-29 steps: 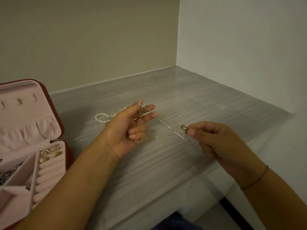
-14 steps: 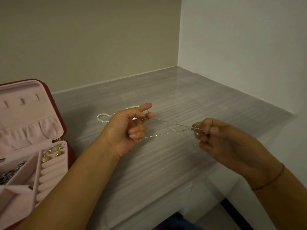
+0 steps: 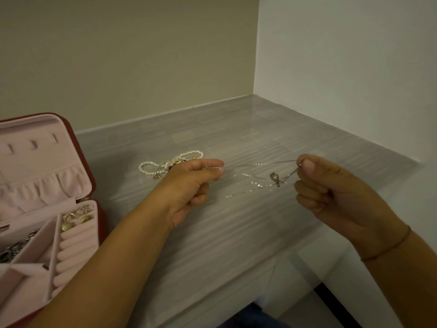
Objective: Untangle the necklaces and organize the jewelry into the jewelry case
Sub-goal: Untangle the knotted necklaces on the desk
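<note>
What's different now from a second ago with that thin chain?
The left hand and right hand drew apart, stretching the thin chain wider; its pendant now hangs clear of the right fingertips. Both hands still pinch it. The pearl strand and open jewelry case stayed put.

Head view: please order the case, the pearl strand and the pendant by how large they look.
1. Case, largest, though cut off by the frame edge.
2. Pearl strand, partly hidden behind the left hand.
3. Pendant on the chain, smallest.
</note>
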